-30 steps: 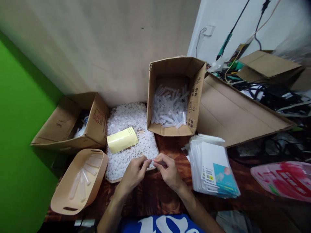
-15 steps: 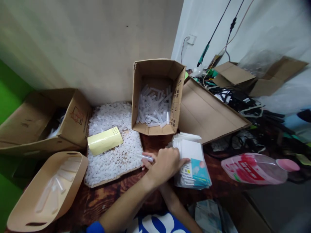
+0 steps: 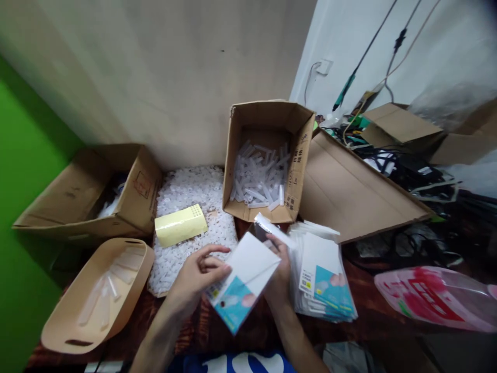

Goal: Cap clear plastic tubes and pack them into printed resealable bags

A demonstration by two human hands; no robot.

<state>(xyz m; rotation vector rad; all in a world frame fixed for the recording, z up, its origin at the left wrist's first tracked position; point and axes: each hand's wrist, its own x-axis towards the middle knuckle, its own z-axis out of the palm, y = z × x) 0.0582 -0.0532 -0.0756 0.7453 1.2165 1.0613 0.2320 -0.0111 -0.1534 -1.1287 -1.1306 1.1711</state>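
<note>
A clear plastic packet with a white and blue card [image 3: 248, 274] is tilted above the table between my hands. My left hand [image 3: 198, 272] pinches its left edge, thumb on the front and fingers curled. From behind its right side, my right hand [image 3: 280, 267] grips it, fingers near a shiny plastic flap [image 3: 274, 230] at the top. Part of the right hand is hidden behind the card, so I cannot tell whether a clear tube is still in it. Just right of that hand lies a stack of similar packets [image 3: 326, 274].
A cardboard box [image 3: 305, 171] of clear tubes stands behind my hands. To the left are a tray of small white pieces [image 3: 166, 269] bearing a yellow sheet [image 3: 180, 225], a peach basket [image 3: 145, 274] and another box [image 3: 143, 181]. A pink bottle [image 3: 430, 298] lies right.
My left hand has come back from the stack with a packet, and my arms are uncrossed. My right hand, which held a clear tube, is now behind that packet. The view has shifted left.
</note>
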